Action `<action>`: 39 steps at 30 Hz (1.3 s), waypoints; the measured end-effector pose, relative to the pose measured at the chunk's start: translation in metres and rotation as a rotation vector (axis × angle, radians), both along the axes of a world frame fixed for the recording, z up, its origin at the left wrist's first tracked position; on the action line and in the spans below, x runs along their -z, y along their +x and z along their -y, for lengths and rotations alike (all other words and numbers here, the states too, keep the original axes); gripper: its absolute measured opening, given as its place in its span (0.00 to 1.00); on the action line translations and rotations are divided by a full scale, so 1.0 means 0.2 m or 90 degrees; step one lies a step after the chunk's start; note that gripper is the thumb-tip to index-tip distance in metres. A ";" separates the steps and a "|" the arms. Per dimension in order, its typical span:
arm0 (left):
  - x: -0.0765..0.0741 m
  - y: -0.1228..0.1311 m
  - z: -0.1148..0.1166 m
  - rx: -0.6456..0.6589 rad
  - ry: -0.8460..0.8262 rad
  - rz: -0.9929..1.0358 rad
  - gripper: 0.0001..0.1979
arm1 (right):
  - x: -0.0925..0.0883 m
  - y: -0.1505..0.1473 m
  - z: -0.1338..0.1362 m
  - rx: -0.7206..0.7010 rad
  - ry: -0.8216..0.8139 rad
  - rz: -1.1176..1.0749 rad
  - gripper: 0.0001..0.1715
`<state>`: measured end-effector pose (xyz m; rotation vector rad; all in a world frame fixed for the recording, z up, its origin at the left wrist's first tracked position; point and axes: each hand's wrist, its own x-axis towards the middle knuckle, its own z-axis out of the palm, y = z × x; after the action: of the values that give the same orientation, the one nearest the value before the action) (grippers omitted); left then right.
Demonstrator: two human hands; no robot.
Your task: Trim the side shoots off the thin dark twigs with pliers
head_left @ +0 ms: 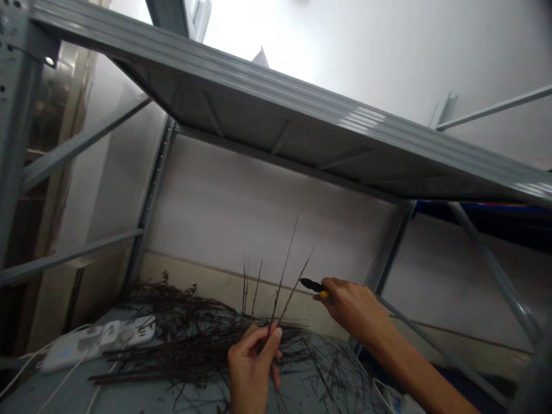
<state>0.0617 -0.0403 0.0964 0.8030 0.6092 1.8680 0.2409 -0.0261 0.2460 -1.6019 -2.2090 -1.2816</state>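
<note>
**Work in hand:** the left hand (252, 368) holds a small bunch of thin dark twigs (276, 287) upright, while the right hand (353, 307) presents a pair of snips (313, 286) beside them.

**Left hand:** the fingers are curled closed around the base of the bunch, gripping it just above a larger pile of twigs (190, 339). The tips of the bunch fan out upward and stand clear of the pile.

**Right hand:** it is closed around the yellow handle of the snips. The black nose points left toward the twigs, near the stems but not touching them. Whether the blades are parted cannot be told.

**Surroundings:** the pile lies across a grey steel lower shelf (73, 391). At its left end sits a white power strip (95, 342) with white cables (26, 365) running from it. A grey steel upper shelf (259, 109) spans overhead, and a pale wall (259, 218) stands behind the twigs.
</note>
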 end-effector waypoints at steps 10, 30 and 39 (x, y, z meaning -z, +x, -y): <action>0.04 0.01 -0.09 -0.003 0.001 -0.043 0.21 | 0.00 -0.26 0.13 -0.101 0.071 0.057 0.14; 0.11 -0.09 -0.04 -0.034 0.008 -0.093 0.18 | 0.17 -0.28 0.11 -0.051 -0.117 -0.008 0.07; 0.09 -0.12 -0.11 0.229 0.013 -0.021 0.17 | 0.84 -0.41 0.22 -0.236 -0.278 -0.893 0.27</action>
<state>0.0373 -0.0179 0.0789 0.8931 0.4332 1.5364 0.1580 -0.0706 0.0783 -1.3301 -1.6225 0.4505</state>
